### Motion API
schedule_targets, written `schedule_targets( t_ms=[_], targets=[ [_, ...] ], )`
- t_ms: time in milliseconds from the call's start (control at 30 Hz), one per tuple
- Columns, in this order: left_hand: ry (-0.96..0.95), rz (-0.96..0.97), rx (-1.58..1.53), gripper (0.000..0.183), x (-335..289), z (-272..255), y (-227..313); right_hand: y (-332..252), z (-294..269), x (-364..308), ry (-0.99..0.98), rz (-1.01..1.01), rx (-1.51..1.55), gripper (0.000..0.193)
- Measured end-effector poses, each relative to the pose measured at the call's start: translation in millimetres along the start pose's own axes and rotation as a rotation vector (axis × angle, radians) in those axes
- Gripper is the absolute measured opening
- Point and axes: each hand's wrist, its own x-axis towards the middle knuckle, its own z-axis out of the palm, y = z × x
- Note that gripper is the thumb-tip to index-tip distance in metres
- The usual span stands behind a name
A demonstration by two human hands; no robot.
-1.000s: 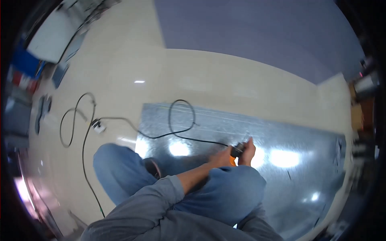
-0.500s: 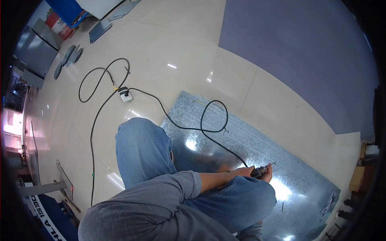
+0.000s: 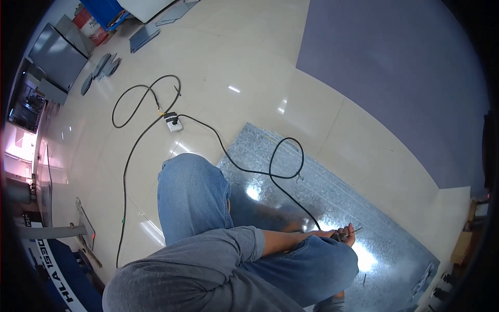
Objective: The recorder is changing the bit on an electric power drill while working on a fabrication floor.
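My left hand (image 3: 323, 234) reaches across above my right thigh and is closed on a dark corded drill (image 3: 339, 236), mostly hidden by fingers. A thin bit (image 3: 356, 230) points out to the right. Around the drill's front end curl the fingers of my right hand (image 3: 350, 235); its forearm is largely hidden behind my right knee. The drill's black cord (image 3: 294, 198) runs back over a shiny galvanized metal sheet (image 3: 395, 260) under my hands, making a loop on it. A small dark rod (image 3: 364, 280) lies on the sheet near my right knee.
The cord leads to a white socket box (image 3: 173, 123) on the tiled floor, with another looped cable (image 3: 125, 174) beside it. A grey-purple panel (image 3: 395, 83) lies at the far right. Metal offcuts (image 3: 144, 38) lie far left. A blue machine (image 3: 62, 281) stands near left.
The whole view has shifted, moving the scene slightly right and down. My fingers now cover more of the drill, and its bit points a little more level. Both hands stay on it.
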Motion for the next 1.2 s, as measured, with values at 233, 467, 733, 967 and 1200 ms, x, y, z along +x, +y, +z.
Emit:
schedule_targets(
  t_ms=[233, 467, 733, 967, 1200],
  targets=[
    [0.086, -0.409, 0.531, 0.057, 31.7, 5.5, -64.5, -5.4, 52.2, -9.5, 0.038, 0.018, -0.290, 0.035],
    [0.266, -0.150, -0.187, 0.053, 44.4, 7.6, -51.3, -2.2, 25.1, 23.1, 0.079, -0.321, -0.587, 0.048],
    [0.027, 0.143, -0.704, 0.039, 32.8, 6.5, -58.5, 27.1, 9.1, 41.4, 0.245, -0.264, -0.580, 0.053],
    [0.437, -0.394, -0.040, 0.026, 37.0, -34.3, -57.0, 13.9, -52.8, 26.8, 0.673, -0.563, -0.894, 0.039],
    [0.405, -0.438, -0.144, 0.030, 39.8, -39.4, -50.3, -19.1, -131.6, -8.3, 0.845, -0.500, -1.114, 0.023]
  ],
)
